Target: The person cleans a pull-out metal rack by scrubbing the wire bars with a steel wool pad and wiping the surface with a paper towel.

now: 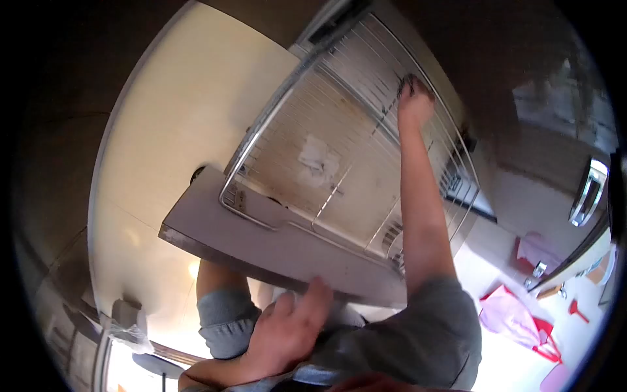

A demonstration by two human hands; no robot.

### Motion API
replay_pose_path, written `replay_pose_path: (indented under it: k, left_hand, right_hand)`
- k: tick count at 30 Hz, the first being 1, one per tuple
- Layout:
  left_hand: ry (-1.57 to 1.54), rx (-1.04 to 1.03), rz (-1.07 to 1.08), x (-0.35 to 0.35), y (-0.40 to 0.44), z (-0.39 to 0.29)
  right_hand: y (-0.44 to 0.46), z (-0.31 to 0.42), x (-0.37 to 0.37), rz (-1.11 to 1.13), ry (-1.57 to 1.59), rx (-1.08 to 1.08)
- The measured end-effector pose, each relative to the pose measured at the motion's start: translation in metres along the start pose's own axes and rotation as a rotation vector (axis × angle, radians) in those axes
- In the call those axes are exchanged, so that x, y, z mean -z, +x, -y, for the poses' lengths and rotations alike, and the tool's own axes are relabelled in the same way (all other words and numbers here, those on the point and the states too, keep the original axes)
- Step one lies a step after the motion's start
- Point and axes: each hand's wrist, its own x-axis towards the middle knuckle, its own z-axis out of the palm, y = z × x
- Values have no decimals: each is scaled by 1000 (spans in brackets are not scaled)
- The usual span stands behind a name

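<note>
A wire basket (339,189) with thin metal bars stands on a pulled-out drawer whose grey-white front panel (281,242) lies near my body. My right hand (416,101) reaches over the basket to its far right side, fingers curled round something dark and mesh-like that I cannot make out. Near the front panel's lower edge is my left hand (287,326), empty, its fingers loosely bent and apart. Under the bars, a crumpled white piece (318,160) lies on the stained bottom.
A cream cabinet front (176,111) curves along the left. On the floor at the lower right are a pink bag (513,317) with red straps and a red tool (578,311). A silver handle (589,191) is at the far right.
</note>
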Motion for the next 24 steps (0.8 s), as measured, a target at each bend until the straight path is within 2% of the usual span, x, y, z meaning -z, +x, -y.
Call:
replay_pose_path:
  k: [3,4,7,8,10,13,14,16,19,21,23,24]
  left_hand:
    - [-2,-31,-20,-4,0,0]
    - [4,-44,-37,-5,-1,1]
    - [43,-67,-86,-8,1,4]
    - [58,-80,-100,-6,-1,5]
    - [98,-78,-90,-4,-3,6]
    - [72,-96,-112,-3,-2,9]
    - [62,-111,-111,-3,-1,10]
    - [52,-121,-95,-7,-1,9]
    - [75,-113,-80,-9,-4,9]
    - [62,-108,-86,-7,-4,9]
    - [106,-98,-82,-4,-5,9]
    - [119,-93,-65,-4,-5,6]
  right_hand:
    - [15,37,-16,284,-150,-346]
    - [22,54,-24,210,-98,-217]
    - [37,79,-8,297,-108,-140]
    - [26,62,-9,131,6,-18]
    - [6,10,-30,53,-62,-18]
    - [11,35,-27,148,-135,-278]
    - [22,64,-21,213,-81,-303]
    - [45,97,-53,259,-106,-213]
    - [54,120,-28,262,-120,-77]
    - [40,84,-20,229,-129,14]
    - [18,41,-21,-9,-5,23]
    - [23,48,-19,139,-54,-93]
